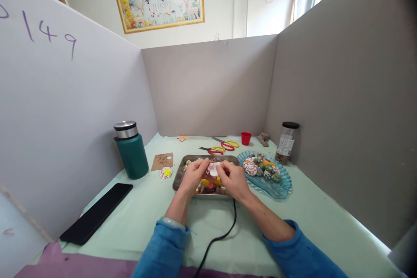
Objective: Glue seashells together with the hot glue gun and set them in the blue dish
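Both my hands are over a metal tray point(178, 177) in the middle of the table. My left hand point(193, 175) and my right hand point(232, 178) have their fingers pinched together on a small white and pink piece point(213, 169) held between them above the tray. Several small coloured pieces point(208, 187) lie in the tray under my hands, partly hidden. A blue glass dish point(280, 183) with patterned shells or beads stands right of the tray, close to my right hand.
A green flask point(131, 150) stands at the left, a black phone point(96, 213) in front of it. Two scissors point(221, 145), a red cup point(246, 138) and a clear jar point(286, 142) sit at the back. A black cable point(221, 234) runs toward me. Grey partitions close three sides.
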`<state>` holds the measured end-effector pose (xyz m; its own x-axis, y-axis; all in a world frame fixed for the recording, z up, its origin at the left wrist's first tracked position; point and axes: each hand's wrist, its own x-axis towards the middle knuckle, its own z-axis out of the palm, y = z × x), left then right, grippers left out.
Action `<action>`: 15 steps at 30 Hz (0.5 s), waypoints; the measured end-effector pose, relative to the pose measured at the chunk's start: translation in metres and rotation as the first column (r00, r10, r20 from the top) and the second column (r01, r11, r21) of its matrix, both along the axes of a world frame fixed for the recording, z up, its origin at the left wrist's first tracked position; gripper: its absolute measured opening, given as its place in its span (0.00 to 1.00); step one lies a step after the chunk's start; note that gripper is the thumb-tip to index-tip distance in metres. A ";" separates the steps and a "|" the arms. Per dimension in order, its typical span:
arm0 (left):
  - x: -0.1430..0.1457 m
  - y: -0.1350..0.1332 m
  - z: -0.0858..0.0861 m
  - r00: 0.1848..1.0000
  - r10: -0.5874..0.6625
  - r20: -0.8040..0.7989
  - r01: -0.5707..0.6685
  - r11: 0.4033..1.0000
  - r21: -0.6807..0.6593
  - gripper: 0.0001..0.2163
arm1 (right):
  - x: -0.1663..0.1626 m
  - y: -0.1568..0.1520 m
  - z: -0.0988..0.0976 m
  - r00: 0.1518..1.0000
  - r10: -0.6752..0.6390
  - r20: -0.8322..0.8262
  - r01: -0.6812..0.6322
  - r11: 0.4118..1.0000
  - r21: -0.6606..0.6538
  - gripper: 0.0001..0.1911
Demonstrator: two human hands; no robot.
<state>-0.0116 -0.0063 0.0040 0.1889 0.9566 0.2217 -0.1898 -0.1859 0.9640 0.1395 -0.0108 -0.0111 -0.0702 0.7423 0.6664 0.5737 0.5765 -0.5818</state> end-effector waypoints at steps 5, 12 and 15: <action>-0.001 -0.002 0.001 0.999 0.035 0.002 -0.036 0.999 0.034 0.16 | 0.000 -0.001 0.000 1.000 0.016 0.008 -0.016 1.000 -0.017 0.17; -0.002 0.000 0.002 0.996 0.082 -0.020 -0.082 0.996 0.023 0.17 | 0.000 -0.002 0.004 0.997 0.012 0.079 -0.009 0.999 -0.039 0.19; -0.001 0.001 0.001 0.999 0.037 -0.019 -0.037 0.999 0.002 0.18 | 0.001 0.000 0.003 0.998 -0.004 0.055 0.006 1.000 -0.026 0.20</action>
